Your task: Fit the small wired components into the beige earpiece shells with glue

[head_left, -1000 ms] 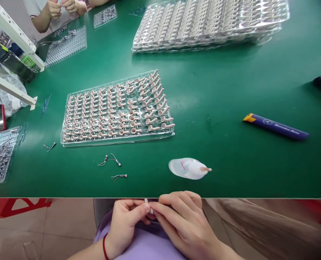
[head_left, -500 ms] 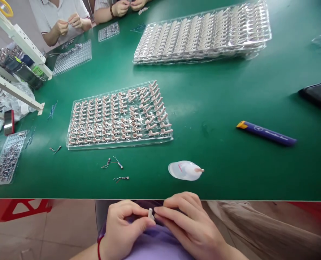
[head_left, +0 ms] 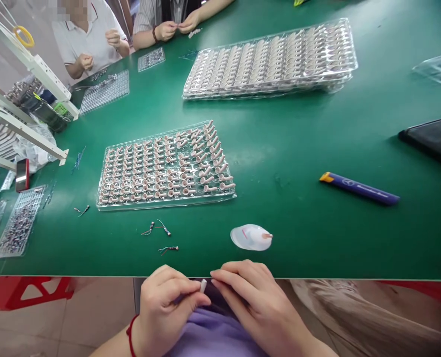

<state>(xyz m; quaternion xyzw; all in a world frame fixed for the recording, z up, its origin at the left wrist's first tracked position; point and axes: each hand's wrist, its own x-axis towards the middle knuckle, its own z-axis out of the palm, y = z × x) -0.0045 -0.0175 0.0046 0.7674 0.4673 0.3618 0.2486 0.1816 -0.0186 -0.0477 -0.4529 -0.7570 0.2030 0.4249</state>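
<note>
Below the table's near edge, over my lap, my left hand (head_left: pixel 168 302) pinches a small white plastic piece (head_left: pixel 203 285) between thumb and fingertips. My right hand (head_left: pixel 252 297) is curled just to its right, fingertips close to the piece; whether they touch it I cannot tell. On the green table (head_left: pixel 298 148) ahead lies a clear tray (head_left: pixel 166 203) filled with rows of small pink earbud-like shells. A few short wired parts (head_left: pixel 157 227) lie loose in front of it. A small white glue bottle (head_left: pixel 250 237) lies on its side near my hands.
A stack of clear trays (head_left: pixel 272 62) sits at the back. A blue pen-like tool (head_left: pixel 357 189) and a dark tablet (head_left: pixel 430 139) lie at right. Trays of small metal parts (head_left: pixel 17 228) and a white rack (head_left: pixel 27 64) are at left. Two people (head_left: pixel 94 39) work at the far side.
My view has tilted up, showing more of the far side. My left hand has drawn the white piece slightly away, and my right fingertips have eased apart from it.
</note>
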